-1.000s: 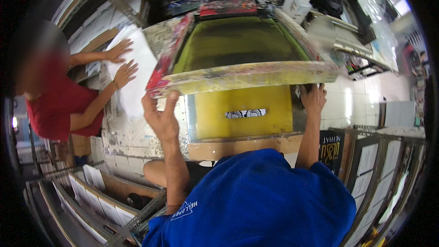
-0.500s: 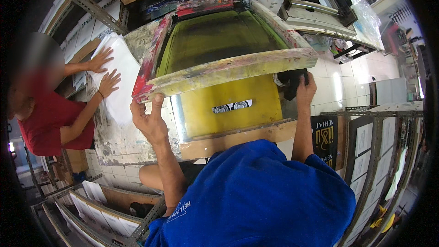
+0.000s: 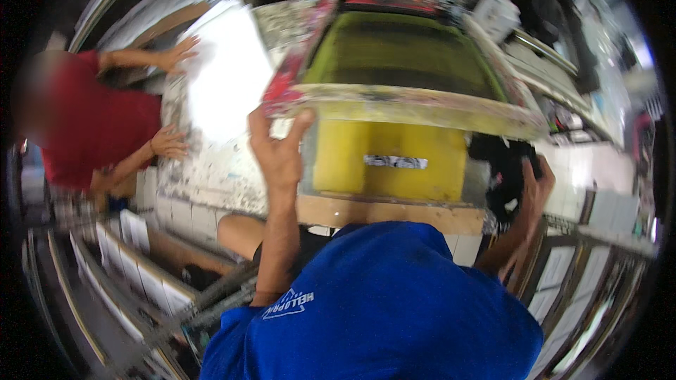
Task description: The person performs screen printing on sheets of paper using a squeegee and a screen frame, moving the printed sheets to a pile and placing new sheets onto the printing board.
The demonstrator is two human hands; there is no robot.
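Note:
My left hand [image 3: 280, 155] grips the near left corner of a paint-stained screen printing frame [image 3: 422, 107] with dark yellow-green mesh [image 3: 401, 49]. The frame's near edge is raised above a yellow board [image 3: 338, 158]. On the board lies a small strip [image 3: 396, 162] with a black-and-white print, blurred here. My right hand [image 3: 536, 186] is at the board's right side, closed on a black cloth [image 3: 501, 172] that hangs down beside the board. Motion smears its fingers somewhat.
At the left, a person in a red shirt [image 3: 105, 127] has both hands beside white paper sheets [image 3: 229, 70] on the stained table [image 3: 218, 183]. A white container [image 3: 496, 14] stands behind the frame at right. Metal racks [image 3: 155, 274] with boards stand on both sides of me.
My view has swung, shifting the scene rightward. My right hand has drawn the black cloth out and nearer to me. The other person's hands have moved apart on the paper.

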